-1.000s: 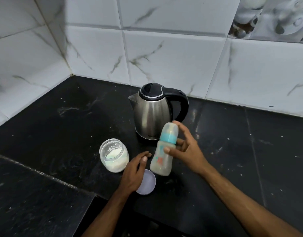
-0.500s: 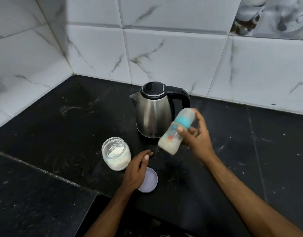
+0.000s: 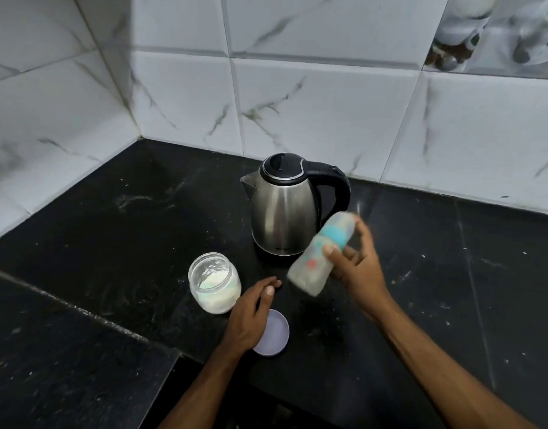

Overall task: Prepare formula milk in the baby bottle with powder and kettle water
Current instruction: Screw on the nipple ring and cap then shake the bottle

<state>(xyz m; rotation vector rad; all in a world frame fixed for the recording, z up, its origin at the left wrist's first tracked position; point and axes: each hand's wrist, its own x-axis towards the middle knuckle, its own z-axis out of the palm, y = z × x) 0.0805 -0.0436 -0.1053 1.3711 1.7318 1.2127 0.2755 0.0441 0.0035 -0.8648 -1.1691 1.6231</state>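
My right hand (image 3: 357, 267) grips a baby bottle (image 3: 320, 253) with a teal collar and clear cap. The bottle holds milky liquid, is tilted with its cap toward the upper right, and is motion-blurred above the counter. A steel kettle (image 3: 282, 212) with a black lid and handle stands just behind it. An open glass jar of white powder (image 3: 213, 283) sits to the left. My left hand (image 3: 251, 317) rests on the counter between the jar and the bottle, fingers loosely apart, partly covering a pale round jar lid (image 3: 274, 335).
The black stone counter (image 3: 111, 243) runs into a corner of white marble tiles (image 3: 313, 113). A lower black ledge (image 3: 65, 366) steps down at the front left. The counter's front edge lies near my forearms.
The bottle went from upright on the counter to lifted and tilted, then swung lower again, blurred with motion. My left hand stayed on the lid.
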